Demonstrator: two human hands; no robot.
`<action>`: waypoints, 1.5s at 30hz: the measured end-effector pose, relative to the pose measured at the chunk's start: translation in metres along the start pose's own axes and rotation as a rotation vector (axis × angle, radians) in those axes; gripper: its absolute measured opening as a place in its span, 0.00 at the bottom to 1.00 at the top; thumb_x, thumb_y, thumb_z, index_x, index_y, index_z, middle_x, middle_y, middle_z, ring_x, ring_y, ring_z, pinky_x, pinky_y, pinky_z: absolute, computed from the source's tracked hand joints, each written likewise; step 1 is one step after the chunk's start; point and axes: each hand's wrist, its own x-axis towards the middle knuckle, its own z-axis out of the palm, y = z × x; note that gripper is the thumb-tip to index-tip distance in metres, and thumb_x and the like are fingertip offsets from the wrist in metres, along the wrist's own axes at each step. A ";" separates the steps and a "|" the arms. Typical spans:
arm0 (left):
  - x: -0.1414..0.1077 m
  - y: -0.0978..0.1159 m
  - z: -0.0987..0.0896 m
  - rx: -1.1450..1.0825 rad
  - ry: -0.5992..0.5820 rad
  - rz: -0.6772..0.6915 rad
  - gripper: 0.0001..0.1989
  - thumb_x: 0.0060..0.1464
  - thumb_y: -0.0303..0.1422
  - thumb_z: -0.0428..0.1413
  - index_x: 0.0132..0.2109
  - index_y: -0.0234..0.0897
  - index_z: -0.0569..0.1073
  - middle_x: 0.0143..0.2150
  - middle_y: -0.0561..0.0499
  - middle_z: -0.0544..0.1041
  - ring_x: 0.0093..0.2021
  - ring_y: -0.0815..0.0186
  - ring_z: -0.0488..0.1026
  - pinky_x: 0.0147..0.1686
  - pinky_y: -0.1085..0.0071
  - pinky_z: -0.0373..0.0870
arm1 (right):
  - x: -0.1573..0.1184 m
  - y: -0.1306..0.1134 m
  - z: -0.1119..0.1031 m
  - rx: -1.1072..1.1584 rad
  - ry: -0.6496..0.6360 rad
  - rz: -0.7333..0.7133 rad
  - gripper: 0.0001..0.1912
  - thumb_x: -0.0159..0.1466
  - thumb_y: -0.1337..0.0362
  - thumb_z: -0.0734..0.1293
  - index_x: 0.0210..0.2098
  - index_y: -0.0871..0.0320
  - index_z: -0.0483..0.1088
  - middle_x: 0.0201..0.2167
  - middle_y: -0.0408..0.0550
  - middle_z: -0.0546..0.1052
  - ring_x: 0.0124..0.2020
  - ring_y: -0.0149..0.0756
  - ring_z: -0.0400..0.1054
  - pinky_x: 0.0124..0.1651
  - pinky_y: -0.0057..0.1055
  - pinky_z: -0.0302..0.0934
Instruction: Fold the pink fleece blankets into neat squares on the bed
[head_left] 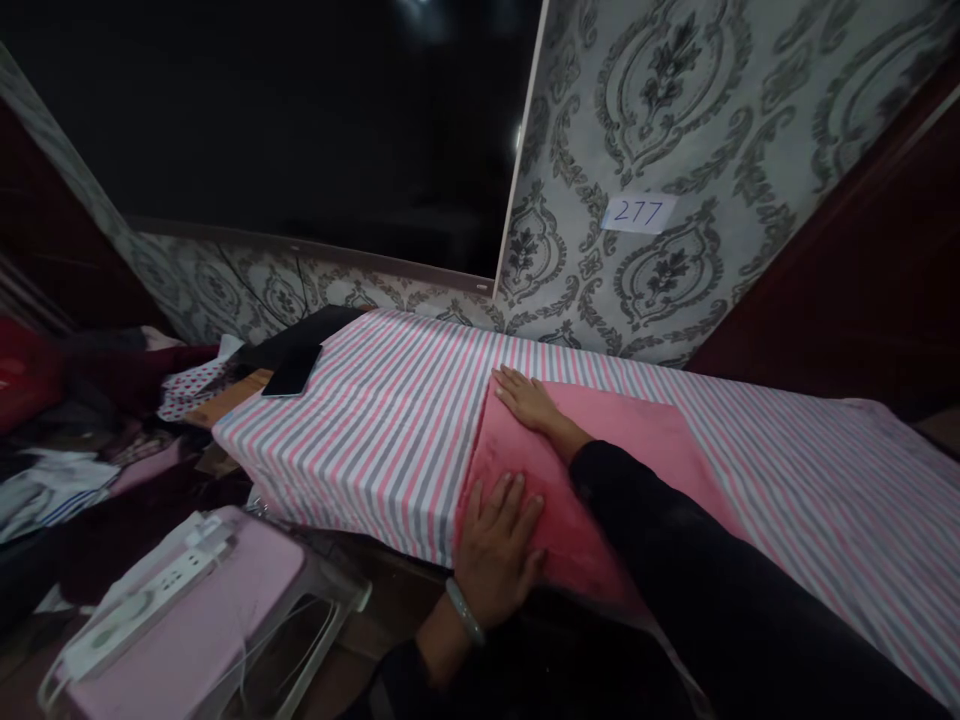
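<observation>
A pink piece of cloth (615, 415) lies spread over a striped sheet (397, 400) on a long low surface. My left hand (499, 540) rests flat on the cloth's near left part, fingers apart, with a pale bangle (465, 612) at the wrist. Farther back, my right hand (529, 400) lies flat on the cloth by its far left corner, fingers stretched out. Neither hand grips anything. The right forearm hides part of the cloth, and its near edge hangs over the front of the surface.
A black phone (294, 371) lies left of the striped sheet. On the floor side, a pink stool (255, 560) bears a white power strip (142, 612) with cords. Clothes (56, 490) are heaped at left. A large television (300, 120) and a paper marked 277 (639, 213) are on the wall.
</observation>
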 end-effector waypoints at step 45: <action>0.131 -0.093 0.000 -0.473 -0.234 -0.840 0.09 0.44 0.21 0.59 0.33 0.38 0.72 0.27 0.53 0.74 0.33 0.63 0.73 0.38 0.70 0.68 | -0.175 0.052 0.013 -0.060 0.358 0.095 0.27 0.74 0.55 0.50 0.66 0.54 0.65 0.69 0.54 0.64 0.70 0.49 0.55 0.69 0.55 0.49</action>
